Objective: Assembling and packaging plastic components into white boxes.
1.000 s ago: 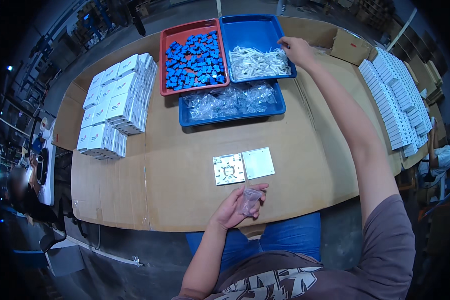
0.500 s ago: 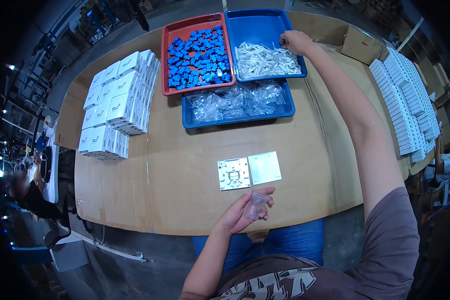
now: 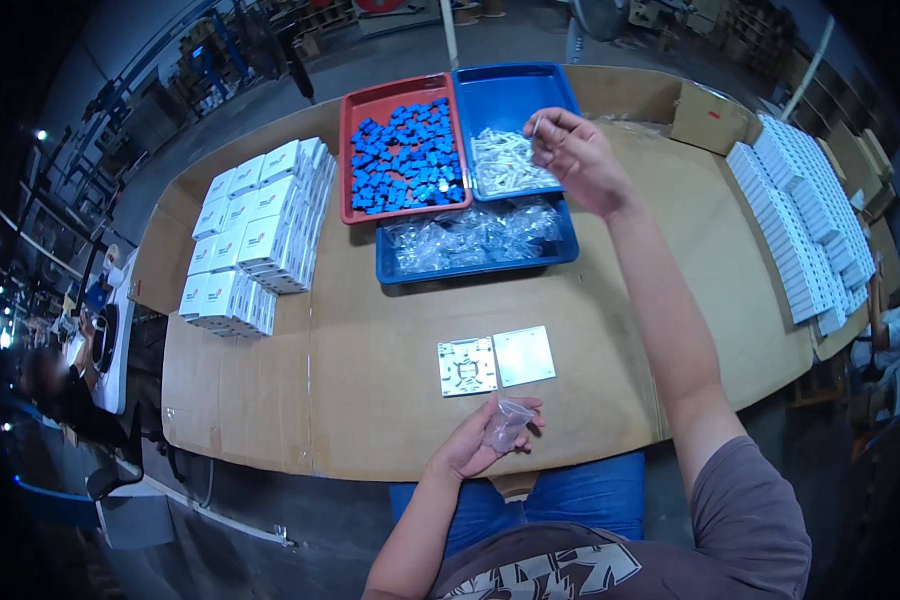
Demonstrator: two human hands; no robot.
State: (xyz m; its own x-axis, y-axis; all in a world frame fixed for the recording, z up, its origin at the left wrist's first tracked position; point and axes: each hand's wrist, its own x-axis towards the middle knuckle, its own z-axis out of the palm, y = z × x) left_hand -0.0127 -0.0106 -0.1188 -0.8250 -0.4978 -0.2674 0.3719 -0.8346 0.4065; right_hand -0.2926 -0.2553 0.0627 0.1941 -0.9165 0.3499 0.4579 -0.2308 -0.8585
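Small clear bag [image 3: 508, 425], one: thin, glossy, crumpled film, held at lower centre of the frame in the upturned left hand [image 3: 473, 440], the fingers loosely curled about it; this hand is the nearer, in contact. From the right hand [image 3: 585, 165], at upper centre, the bag lies down the frame and slightly left, well apart; its long axis is hard to read in the creases. Right fingers bent, thumb and forefinger drawn close together; a thin pale sliver seems to show at the tips, too small to confirm as held. White pieces [image 3: 510, 165], many: slender, matt, heaped at random, just left of the right hand, in a smooth blue plastic tray [image 3: 510, 88]. Blue parts [image 3: 407, 155], many: small, blocky, in a red tray [image 3: 390, 95] at its left. Clear bags [image 3: 470, 240], a wrinkled pile in a lower blue tray [image 3: 480, 273]. Below, on brown cardboard [image 3: 370, 400]: one pale square plate with cut-out pattern [image 3: 467, 367], one smooth plain plate [image 3: 525, 356] just beside it. White boxes [image 3: 255, 225], stacked, left of frame; slim white units [image 3: 805, 225], in rows, right.
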